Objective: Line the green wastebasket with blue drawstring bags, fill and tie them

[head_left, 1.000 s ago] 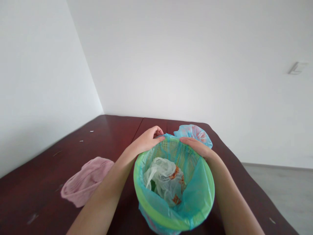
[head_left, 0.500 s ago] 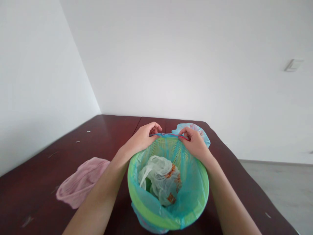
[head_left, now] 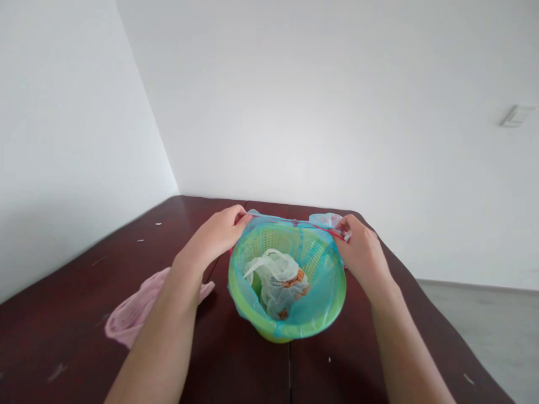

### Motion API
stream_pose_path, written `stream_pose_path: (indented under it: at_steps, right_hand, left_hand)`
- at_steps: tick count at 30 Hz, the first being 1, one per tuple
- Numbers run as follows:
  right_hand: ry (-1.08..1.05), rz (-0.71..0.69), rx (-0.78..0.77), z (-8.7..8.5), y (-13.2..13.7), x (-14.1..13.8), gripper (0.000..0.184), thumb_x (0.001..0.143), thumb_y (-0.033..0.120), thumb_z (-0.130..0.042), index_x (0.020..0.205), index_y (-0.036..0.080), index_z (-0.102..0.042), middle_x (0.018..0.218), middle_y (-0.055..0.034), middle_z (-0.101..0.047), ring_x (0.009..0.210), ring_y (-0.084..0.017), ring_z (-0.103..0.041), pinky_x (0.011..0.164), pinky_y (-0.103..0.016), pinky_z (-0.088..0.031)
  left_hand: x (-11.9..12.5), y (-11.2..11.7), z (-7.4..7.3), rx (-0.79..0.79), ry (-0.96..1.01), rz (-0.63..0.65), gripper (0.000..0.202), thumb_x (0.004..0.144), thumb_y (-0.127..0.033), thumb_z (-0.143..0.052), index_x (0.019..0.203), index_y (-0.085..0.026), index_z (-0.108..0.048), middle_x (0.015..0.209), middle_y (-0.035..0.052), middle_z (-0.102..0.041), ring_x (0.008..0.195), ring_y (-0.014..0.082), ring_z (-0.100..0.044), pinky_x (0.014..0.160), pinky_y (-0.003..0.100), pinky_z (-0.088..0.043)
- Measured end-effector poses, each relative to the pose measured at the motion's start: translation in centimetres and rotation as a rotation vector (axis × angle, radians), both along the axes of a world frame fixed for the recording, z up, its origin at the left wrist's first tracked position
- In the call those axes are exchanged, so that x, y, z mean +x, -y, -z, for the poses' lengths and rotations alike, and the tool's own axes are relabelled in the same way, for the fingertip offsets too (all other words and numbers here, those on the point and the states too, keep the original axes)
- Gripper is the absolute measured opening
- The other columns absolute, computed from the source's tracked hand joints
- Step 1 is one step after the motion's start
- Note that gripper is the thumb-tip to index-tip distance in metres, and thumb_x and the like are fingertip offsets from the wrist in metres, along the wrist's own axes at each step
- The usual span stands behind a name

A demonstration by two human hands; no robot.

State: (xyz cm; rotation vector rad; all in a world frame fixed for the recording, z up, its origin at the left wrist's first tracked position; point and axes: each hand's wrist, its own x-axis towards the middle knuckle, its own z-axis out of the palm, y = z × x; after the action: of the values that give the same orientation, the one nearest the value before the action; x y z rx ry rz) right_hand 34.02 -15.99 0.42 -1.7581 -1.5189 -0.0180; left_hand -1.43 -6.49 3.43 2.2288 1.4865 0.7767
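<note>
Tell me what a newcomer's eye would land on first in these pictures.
A lime-green slatted plastic basket lined with a turquoise plastic bag stands near the middle of the dark red wooden table, with a crumpled white plastic bag with orange print inside it. The left hand and right hand grip the liner's top edge at the far rim. A crumpled pink cloth lies on the table to the left.

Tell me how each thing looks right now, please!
Green basket, mouth up on the dark red table
Blue plastic bag, lining the basket, top edge pulled taut
Left hand, shut on the bag's edge
Right hand, shut on the bag's edge
Clear plastic bag, crumpled inside the basket
Pink cloth, crumpled on the table
</note>
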Motion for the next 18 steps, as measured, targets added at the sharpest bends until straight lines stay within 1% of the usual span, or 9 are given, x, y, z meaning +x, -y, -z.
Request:
stream_pose_path:
  at_steps: [3,5,7,9,10,12,14,16,18]
  right_hand:
    - [-0.010,0.005,-0.015,-0.5,1.5,1.2,0.022,0.099,0.046,-0.075,0.106,0.027,-0.068,0.093,-0.0059,-0.079,0.079,-0.026,-0.070,0.073,-0.037,-0.041]
    - [-0.011,-0.047,-0.037,-1.0,3.0,1.7,0.026,0.097,0.048,-0.080,0.109,0.027,-0.070,0.089,-0.0043,-0.079,0.075,-0.025,-0.071,0.070,-0.035,-0.043]
    - [-0.101,-0.132,-0.111,-1.8,4.7,1.7,0.031,0.098,0.053,-0.083,0.108,0.027,-0.068,0.079,-0.0005,-0.076,0.063,-0.022,-0.069,0.063,-0.033,-0.043]
    - [-0.280,-0.272,-0.209,-2.8,6.4,1.3,0.040,0.103,0.062,-0.084,0.101,0.027,-0.064,0.064,0.0035,-0.068,0.049,-0.019,-0.062,0.055,-0.030,-0.040]
    - [-0.382,-0.373,-0.250,-3.5,7.2,0.9,0.045,0.106,0.066,-0.082,0.094,0.027,-0.061,0.057,0.0044,-0.063,0.044,-0.017,-0.058,0.052,-0.029,-0.039]
    - [-0.592,-0.624,-0.275,-4.6,8.3,0.2,0.059,0.114,0.070,-0.073,0.078,0.027,-0.052,0.046,0.0028,-0.056,0.042,-0.017,-0.056,0.051,-0.029,-0.041]
    - [-0.810,-0.839,-0.209,-5.6,8.8,-0.3,0.067,0.120,0.067,-0.064,0.070,0.027,-0.047,0.040,0.0019,-0.050,0.041,-0.016,-0.054,0.054,-0.029,-0.046]
    - [-1.025,-0.919,-0.094,-6.2,8.7,-0.4,0.058,0.120,0.060,-0.064,0.074,0.026,-0.057,0.042,0.0051,-0.048,0.036,-0.013,-0.043,0.052,-0.029,-0.047]
    - [-1.192,-0.888,0.012,-6.4,8.3,-0.3,0.031,0.116,0.046,-0.069,0.093,0.027,-0.075,0.051,0.0102,-0.051,0.033,-0.007,-0.022,0.045,-0.025,-0.042]
  left_hand:
    - [-0.7,-0.2,-0.5,-0.053,0.220,0.133,0.054,0.112,-0.074,-0.064,0.098,-0.022,-0.073,0.092,0.0048,-0.077,0.086,0.0245,-0.070,0.079,0.033,-0.051]
    - [-0.9,0.1,-1.0,-0.140,0.369,0.198,0.062,0.107,-0.082,-0.070,0.091,-0.022,-0.069,0.079,0.0007,-0.067,0.073,0.0193,-0.062,0.070,0.029,-0.048]
    - [-1.1,0.8,-1.6,-0.240,0.512,0.246,0.070,0.102,-0.088,-0.075,0.082,-0.023,-0.061,0.064,-0.0041,-0.050,0.060,0.0152,-0.052,0.062,0.026,-0.045]
    - [-1.3,1.6,-2.2,-0.312,0.632,0.277,0.072,0.100,-0.088,-0.080,0.080,-0.023,-0.057,0.054,-0.0078,-0.038,0.050,0.0119,-0.041,0.054,0.022,-0.040]
    - [-1.5,1.9,-2.4,-0.339,0.679,0.294,0.068,0.101,-0.085,-0.083,0.084,-0.023,-0.062,0.052,-0.0091,-0.036,0.047,0.0102,-0.036,0.050,0.020,-0.036]
    - [-2.1,2.4,-2.8,-0.382,0.785,0.342,0.055,0.104,-0.075,-0.087,0.106,-0.021,-0.076,0.051,-0.0117,-0.035,0.043,0.0071,-0.025,0.044,0.016,-0.027]
    - [-2.8,2.6,-3.1,-0.426,0.936,0.440,0.045,0.110,-0.061,-0.086,0.129,-0.021,-0.080,0.051,-0.0143,-0.031,0.041,0.0055,-0.015,0.041,0.014,-0.025]
    - [-3.4,2.5,-3.5,-0.440,1.158,0.531,0.032,0.115,-0.047,-0.081,0.135,-0.022,-0.082,0.052,-0.0145,-0.035,0.038,0.0041,-0.011,0.040,0.014,-0.035]
    - [-3.4,2.4,-3.7,-0.403,1.392,0.564,0.023,0.116,-0.033,-0.076,0.136,-0.024,-0.082,0.061,-0.0109,-0.057,0.036,0.0013,-0.017,0.043,0.012,-0.045]
